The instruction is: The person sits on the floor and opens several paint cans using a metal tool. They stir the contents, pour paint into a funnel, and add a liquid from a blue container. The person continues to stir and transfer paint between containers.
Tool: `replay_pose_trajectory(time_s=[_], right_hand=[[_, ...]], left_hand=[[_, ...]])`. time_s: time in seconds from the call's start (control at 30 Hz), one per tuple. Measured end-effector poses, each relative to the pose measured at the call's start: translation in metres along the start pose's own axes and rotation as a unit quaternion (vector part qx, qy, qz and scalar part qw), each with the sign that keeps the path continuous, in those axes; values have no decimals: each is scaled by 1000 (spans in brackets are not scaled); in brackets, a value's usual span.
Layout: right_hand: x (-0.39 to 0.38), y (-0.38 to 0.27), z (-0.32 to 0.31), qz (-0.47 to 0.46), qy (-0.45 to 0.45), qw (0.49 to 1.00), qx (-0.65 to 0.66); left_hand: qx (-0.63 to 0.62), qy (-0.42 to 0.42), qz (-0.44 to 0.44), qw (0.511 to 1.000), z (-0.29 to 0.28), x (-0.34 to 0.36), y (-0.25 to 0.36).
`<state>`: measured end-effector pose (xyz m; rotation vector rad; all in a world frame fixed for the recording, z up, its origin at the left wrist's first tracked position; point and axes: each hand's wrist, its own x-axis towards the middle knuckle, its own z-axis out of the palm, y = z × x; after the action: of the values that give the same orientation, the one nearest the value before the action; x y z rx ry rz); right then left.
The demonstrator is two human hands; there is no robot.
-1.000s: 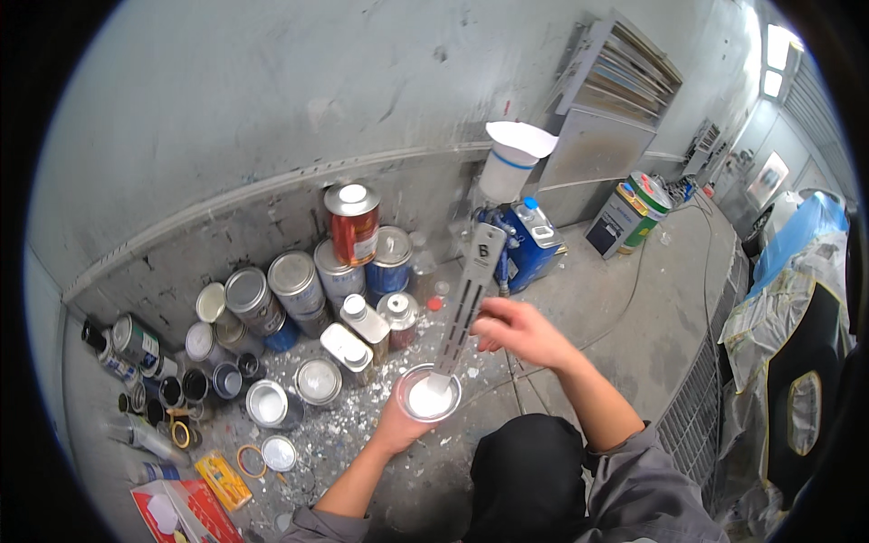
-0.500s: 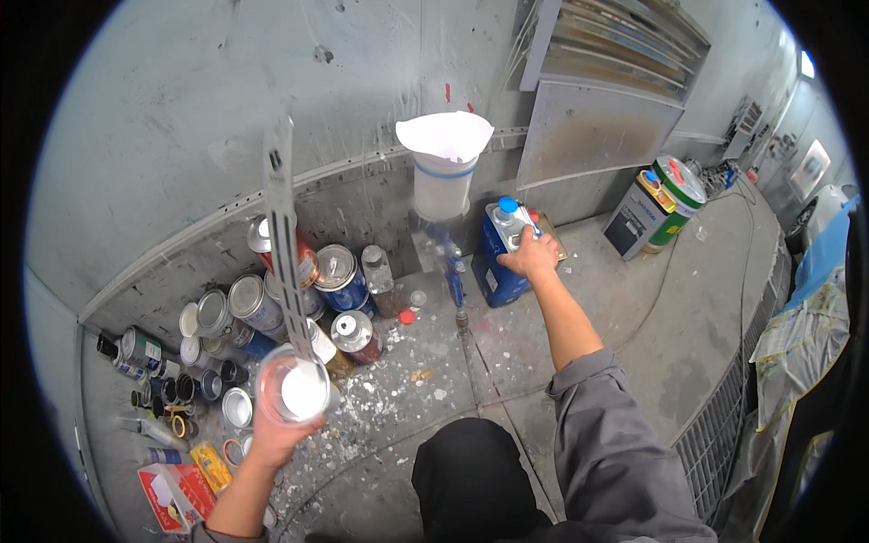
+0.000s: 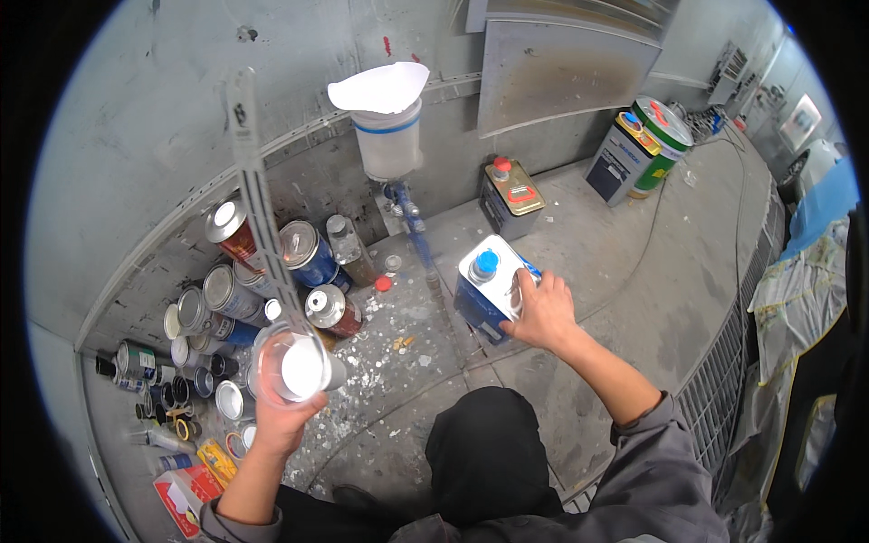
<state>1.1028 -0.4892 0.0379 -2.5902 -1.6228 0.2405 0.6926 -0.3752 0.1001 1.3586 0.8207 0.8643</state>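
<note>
My left hand [image 3: 282, 427] is closed around a clear plastic cup [image 3: 268, 378] with white liquid [image 3: 306, 366] in it. A long slotted metal stick [image 3: 260, 195] stands up out of the cup and leans toward the wall. My right hand [image 3: 546, 309] grips the handle on top of a blue rectangular metal can [image 3: 478, 308] with a blue cap [image 3: 486, 263]. The can is in front of me, tilted slightly; whether its base touches the floor I cannot tell. Behind it stands a dark can [image 3: 512, 199] with a red cap.
A translucent cup [image 3: 389, 149] topped by a white paper funnel [image 3: 380, 89] is at the wall, above a blue fitting [image 3: 407, 215]. Several paint tins [image 3: 231, 290] crowd the left. A grey can [image 3: 621, 161] and a green drum [image 3: 665, 145] stand right, near a floor grate [image 3: 720, 389].
My right hand has brought the blue can away from the wall toward me, uncovering the red-capped can behind. My left hand still holds the cup; the view has shifted.
</note>
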Motion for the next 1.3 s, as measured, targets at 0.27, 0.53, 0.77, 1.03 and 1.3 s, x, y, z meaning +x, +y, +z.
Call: replay_pose_trajectory(time_s=[0.27, 0.53, 0.77, 1.03, 1.3], right_hand=[[20, -21, -33, 30, 31, 998, -41], [70, -59, -52, 117, -146, 981, -44], [71, -12, -38, -182, -64, 976, -101], [70, -81, -71, 23, -167, 967, -191], [84, -29, -52, -175, -120, 970, -117]], left_hand=[[7, -16, 21, 1000, 15, 11, -54], [49, -44, 39, 997, -4, 12, -47], [8, -41, 38, 998, -12, 10, -46], [-4, -49, 42, 998, -18, 9, -44], [-2, -51, 48, 998, -18, 12, -57]])
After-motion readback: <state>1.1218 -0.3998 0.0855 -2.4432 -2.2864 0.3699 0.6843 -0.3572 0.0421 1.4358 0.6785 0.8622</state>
